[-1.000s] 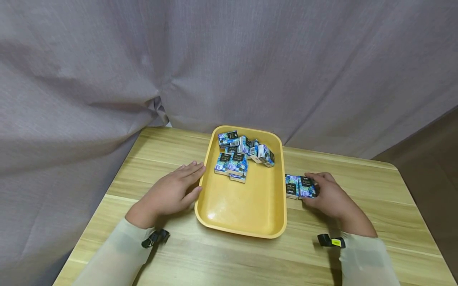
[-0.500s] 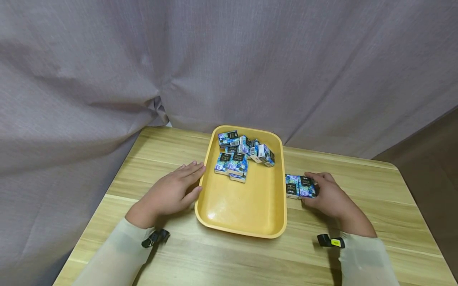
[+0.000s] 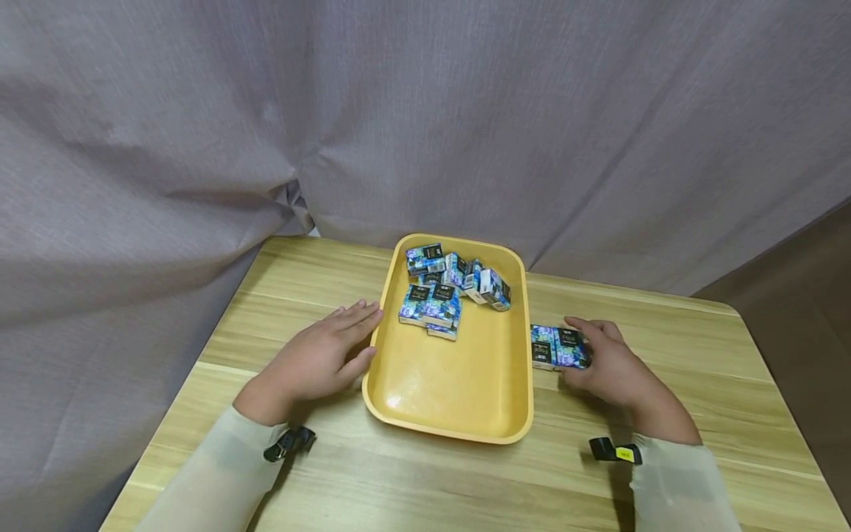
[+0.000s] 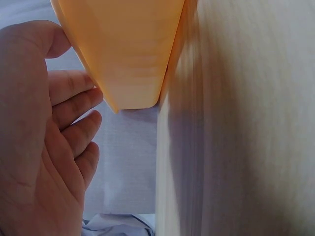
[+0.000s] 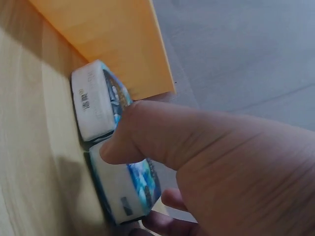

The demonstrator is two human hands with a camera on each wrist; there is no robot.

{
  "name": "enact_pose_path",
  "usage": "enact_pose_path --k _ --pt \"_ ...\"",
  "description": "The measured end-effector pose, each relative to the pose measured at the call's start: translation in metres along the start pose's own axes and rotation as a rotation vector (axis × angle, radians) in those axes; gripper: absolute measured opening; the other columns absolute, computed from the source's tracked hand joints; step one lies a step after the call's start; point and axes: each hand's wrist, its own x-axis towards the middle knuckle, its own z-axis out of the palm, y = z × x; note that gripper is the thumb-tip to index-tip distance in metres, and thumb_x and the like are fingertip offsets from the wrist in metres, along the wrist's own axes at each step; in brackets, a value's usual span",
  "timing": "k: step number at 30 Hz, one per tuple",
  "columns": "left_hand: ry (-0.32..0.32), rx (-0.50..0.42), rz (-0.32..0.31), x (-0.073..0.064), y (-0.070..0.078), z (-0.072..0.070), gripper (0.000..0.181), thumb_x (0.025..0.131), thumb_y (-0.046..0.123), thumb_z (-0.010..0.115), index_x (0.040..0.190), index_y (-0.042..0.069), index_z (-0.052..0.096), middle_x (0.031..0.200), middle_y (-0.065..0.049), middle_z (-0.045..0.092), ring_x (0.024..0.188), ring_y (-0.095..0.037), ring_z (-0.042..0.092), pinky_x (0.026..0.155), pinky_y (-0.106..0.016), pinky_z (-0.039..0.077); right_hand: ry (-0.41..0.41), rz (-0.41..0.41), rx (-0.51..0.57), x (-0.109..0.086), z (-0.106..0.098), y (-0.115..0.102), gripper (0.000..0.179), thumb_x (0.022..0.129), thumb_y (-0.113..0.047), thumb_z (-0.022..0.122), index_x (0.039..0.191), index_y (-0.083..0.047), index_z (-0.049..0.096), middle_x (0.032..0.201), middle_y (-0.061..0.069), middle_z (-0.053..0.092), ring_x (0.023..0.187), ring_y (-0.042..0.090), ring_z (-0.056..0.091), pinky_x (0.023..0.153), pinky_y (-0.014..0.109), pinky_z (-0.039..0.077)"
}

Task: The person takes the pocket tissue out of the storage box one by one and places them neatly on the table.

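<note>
Right hand [image 3: 614,369]: pinching outer pack [image 3: 569,347] on table [image 3: 638,314] beside tray [image 3: 459,395]!
Inner pack [image 3: 542,343]: sandwiched between; a sloppy lift might drag it.
Left hand [image 3: 318,360]: fingers straight against tray; overpushing could shove it into both packs.

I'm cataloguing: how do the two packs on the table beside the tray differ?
The right hand grips the outer pack, not the inner pack. The outer pack's black label is at the far end, the inner pack's at the near end. The inner pack lies nearer the yellow tray than the outer pack. Both share a blue-purple floral print.
</note>
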Motion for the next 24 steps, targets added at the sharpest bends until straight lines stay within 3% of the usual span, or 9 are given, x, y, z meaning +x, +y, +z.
enact_pose_path --k 8,14,18,22,24 --pt "0.018 0.009 0.023 0.0 -0.002 0.002 0.064 0.116 0.042 0.058 0.172 0.011 0.047 0.178 -0.006 0.048 0.169 -0.027 0.041 0.141 -0.048 0.033 0.042 -0.04 -0.028 -0.006 -0.011 -0.014 0.103 0.087 -0.021 0.093 0.173 -0.005 0.038 0.167 0.036 0.033 0.127 0.052 0.059 0.101 0.072 0.06" --pt "0.028 0.005 0.035 0.001 -0.001 0.001 0.064 0.116 0.042 0.057 0.171 0.009 0.049 0.177 -0.008 0.049 0.168 -0.028 0.042 0.14 -0.049 0.033 0.101 -0.109 0.01 -0.01 -0.023 -0.026 0.09 0.093 -0.016 0.089 0.17 -0.005 0.044 0.17 0.031 0.036 0.143 0.055 0.052 0.11 0.079 0.052" --pt "0.029 0.002 0.032 0.001 -0.001 0.001 0.064 0.116 0.039 0.059 0.171 0.009 0.049 0.177 -0.008 0.049 0.168 -0.028 0.042 0.14 -0.049 0.033 0.142 -0.174 0.041 -0.015 -0.031 -0.037 0.084 0.096 -0.015 0.088 0.168 -0.004 0.046 0.17 0.029 0.038 0.145 0.055 0.052 0.108 0.079 0.052" --pt "0.026 0.003 0.03 0.0 -0.001 0.001 0.064 0.116 0.04 0.059 0.171 0.01 0.049 0.177 -0.008 0.049 0.168 -0.028 0.042 0.14 -0.049 0.033 0.194 -0.235 0.07 -0.018 -0.034 -0.051 0.075 0.099 -0.016 0.086 0.165 -0.005 0.051 0.167 0.023 0.045 0.145 0.049 0.054 0.106 0.072 0.055" --pt "0.025 0.003 0.027 0.0 -0.001 0.001 0.064 0.116 0.041 0.058 0.171 0.011 0.048 0.177 -0.007 0.049 0.168 -0.028 0.042 0.14 -0.05 0.033 0.228 -0.267 0.077 -0.018 -0.034 -0.057 0.071 0.099 -0.015 0.085 0.162 -0.006 0.055 0.165 0.02 0.049 0.146 0.045 0.054 0.105 0.061 0.056"
